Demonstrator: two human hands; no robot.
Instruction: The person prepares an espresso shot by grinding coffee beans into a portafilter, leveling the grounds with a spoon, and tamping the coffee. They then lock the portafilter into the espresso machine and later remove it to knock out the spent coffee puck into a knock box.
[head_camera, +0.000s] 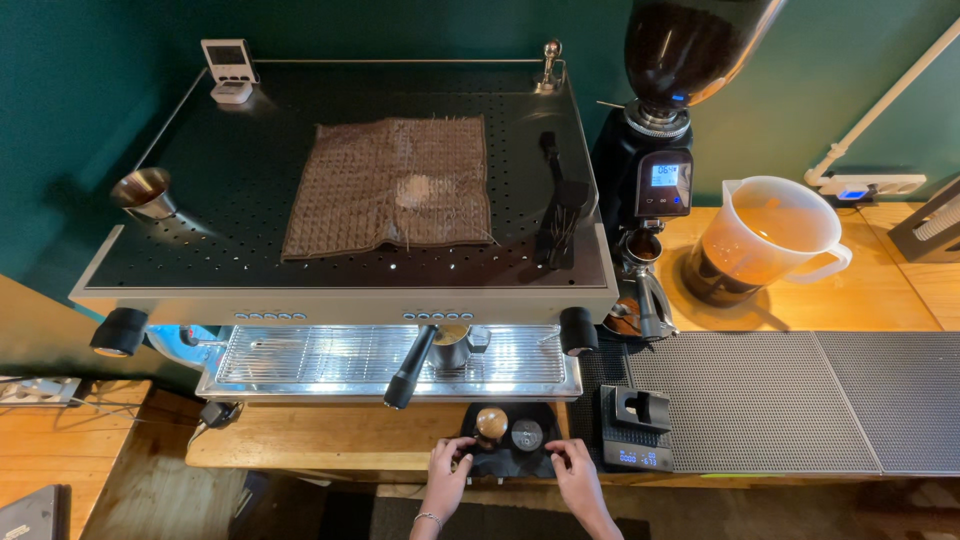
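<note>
— Hands?
— Left hand (447, 462) and right hand (572, 462) loosely curled, fingertips gripping opposite edges of black tamping mat (505, 458) at counter front.
— On mat?
— Wooden-topped tamper (491, 423) and metal puck (527, 434), side by side between hands, untouched.
— Nearby?
— Small black scale (637, 428), lit blue display, just right.

blue-lit grinder screen (665, 176); small scale display (637, 458) at counter edge; white timer screen (228, 56) top left.
</note>
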